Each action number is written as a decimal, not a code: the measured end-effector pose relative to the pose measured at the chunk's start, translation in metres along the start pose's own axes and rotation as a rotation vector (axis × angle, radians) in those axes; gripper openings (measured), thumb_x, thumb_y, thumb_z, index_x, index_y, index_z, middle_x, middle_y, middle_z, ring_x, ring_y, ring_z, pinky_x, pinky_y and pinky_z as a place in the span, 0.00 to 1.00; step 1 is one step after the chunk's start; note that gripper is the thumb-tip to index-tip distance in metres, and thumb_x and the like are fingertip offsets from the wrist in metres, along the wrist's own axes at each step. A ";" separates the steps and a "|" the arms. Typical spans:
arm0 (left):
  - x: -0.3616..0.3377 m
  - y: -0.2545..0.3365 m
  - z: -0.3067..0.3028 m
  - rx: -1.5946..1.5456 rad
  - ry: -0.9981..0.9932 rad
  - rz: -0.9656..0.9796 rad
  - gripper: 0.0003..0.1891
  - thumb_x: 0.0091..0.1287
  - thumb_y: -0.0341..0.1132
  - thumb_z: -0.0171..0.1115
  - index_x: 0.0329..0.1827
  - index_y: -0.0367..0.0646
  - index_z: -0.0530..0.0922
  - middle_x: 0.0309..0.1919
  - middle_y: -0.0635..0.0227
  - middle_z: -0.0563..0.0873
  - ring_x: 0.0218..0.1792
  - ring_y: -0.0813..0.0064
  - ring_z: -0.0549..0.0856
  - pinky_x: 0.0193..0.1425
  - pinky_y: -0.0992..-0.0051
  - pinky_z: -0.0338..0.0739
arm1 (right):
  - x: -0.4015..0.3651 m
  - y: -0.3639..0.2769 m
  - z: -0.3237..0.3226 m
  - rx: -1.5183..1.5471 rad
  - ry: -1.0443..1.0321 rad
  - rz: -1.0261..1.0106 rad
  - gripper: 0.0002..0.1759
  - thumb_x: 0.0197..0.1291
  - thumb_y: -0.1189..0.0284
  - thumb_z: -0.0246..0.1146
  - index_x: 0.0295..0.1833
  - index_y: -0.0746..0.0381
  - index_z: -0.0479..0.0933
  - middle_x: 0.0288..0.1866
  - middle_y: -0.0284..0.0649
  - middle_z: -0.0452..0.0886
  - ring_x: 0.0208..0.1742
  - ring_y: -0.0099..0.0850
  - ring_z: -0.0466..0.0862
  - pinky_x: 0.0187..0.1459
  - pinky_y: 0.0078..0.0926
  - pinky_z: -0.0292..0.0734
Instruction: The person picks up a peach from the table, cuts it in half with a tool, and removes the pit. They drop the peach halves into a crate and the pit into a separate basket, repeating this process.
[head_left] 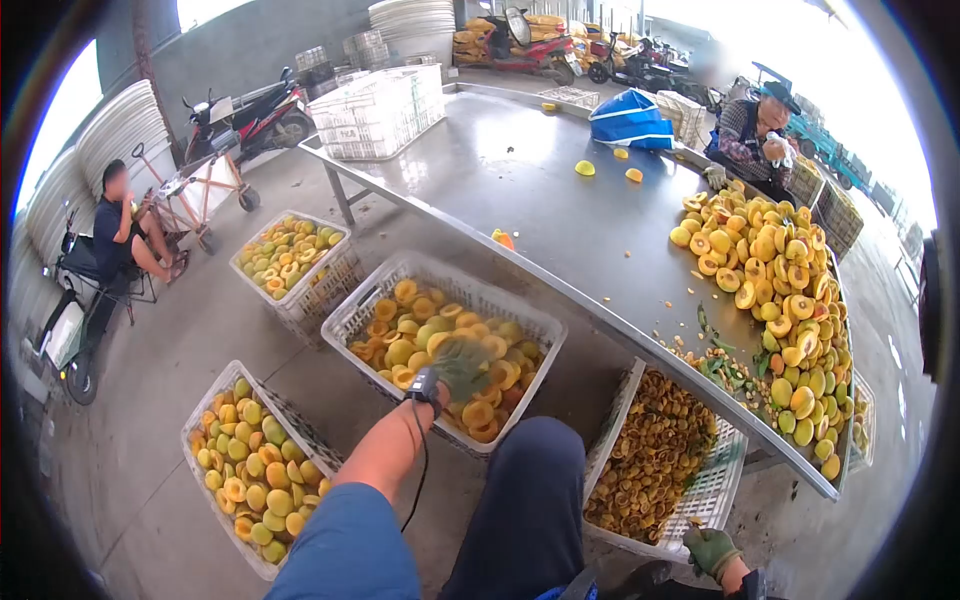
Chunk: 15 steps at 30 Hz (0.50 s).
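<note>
My left hand [460, 365], in a green glove, hangs just above the crate [478, 287] in front of my knee, right over the halved fruit [405, 350] in it. The hand is smeared by motion, so I cannot tell whether the fingers are spread or closed on a piece. A small wrist unit [424, 384] with a cable sits just behind the glove.

As I judge it, the work here is at this crate, and the way to do it well is to stay low over the fruit and set pieces down rather than fling them. The halves look soft and would bruise, and the cable should stay off the crate's rim. The pile is higher on the side beyond my hand, so the nearer corner is the better spot.

To the right of that hand, past my knee, my right hand [712, 550] rests curled at the near edge of the crate of pits [716, 492]. I cannot tell whether it holds anything. Beyond both hands runs the steel worktop [520, 170], with a heap of fruit [780, 290] on its right end. To the left and below lies another full crate [205, 415]. A co-worker [750, 135] stands at the worktop's far side.
</note>
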<state>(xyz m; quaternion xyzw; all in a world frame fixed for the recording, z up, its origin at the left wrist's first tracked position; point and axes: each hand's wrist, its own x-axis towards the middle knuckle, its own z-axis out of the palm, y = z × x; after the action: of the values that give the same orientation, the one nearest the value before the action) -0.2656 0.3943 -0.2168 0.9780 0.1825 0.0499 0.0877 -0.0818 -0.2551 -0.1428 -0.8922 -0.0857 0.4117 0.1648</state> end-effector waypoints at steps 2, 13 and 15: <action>-0.009 0.018 -0.052 0.029 -0.055 -0.110 0.28 0.73 0.56 0.58 0.72 0.56 0.77 0.74 0.58 0.76 0.75 0.48 0.71 0.80 0.46 0.59 | -0.020 -0.011 0.000 0.184 -0.006 0.035 0.25 0.69 0.52 0.64 0.38 0.68 0.82 0.23 0.41 0.82 0.20 0.34 0.83 0.25 0.35 0.80; -0.015 -0.150 -0.051 0.370 0.016 -0.329 0.27 0.72 0.51 0.59 0.74 0.57 0.76 0.80 0.57 0.68 0.80 0.49 0.65 0.82 0.44 0.58 | -0.041 0.016 0.019 0.301 0.041 0.099 0.23 0.69 0.55 0.65 0.39 0.68 0.82 0.22 0.42 0.81 0.16 0.33 0.81 0.20 0.34 0.78; -0.031 -0.156 -0.058 0.232 0.110 -0.363 0.23 0.72 0.49 0.58 0.68 0.53 0.80 0.73 0.55 0.75 0.74 0.49 0.71 0.76 0.47 0.65 | -0.053 0.002 0.017 0.334 0.055 0.088 0.24 0.69 0.55 0.65 0.39 0.69 0.82 0.22 0.42 0.81 0.17 0.33 0.81 0.20 0.35 0.78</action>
<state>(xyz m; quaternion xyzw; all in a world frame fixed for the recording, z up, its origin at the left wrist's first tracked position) -0.3558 0.5353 -0.1921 0.9285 0.3645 0.0652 -0.0280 -0.1289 -0.2689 -0.1164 -0.8662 0.0276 0.4025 0.2950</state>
